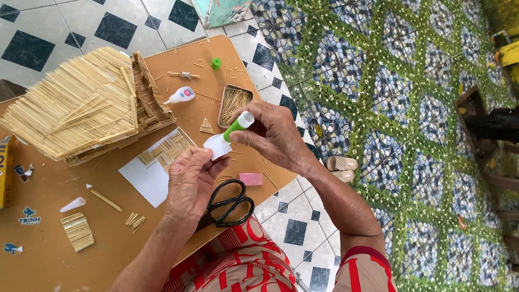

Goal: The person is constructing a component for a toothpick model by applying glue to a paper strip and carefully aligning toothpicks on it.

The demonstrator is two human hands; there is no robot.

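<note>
A small white paper piece sits just above the middle of the brown table, pinched in the left hand. The right hand grips a green glue stick, its tip touching the paper. At 6 o'clock of the paper lie black scissors; at 12 o'clock, a tin of sticks; at 9 o'clock, a stick-built roof.

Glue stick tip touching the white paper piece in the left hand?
Touching. The head view shows the glue stick, held by the right hand, with its tip against the white paper piece held by the left hand.
</note>
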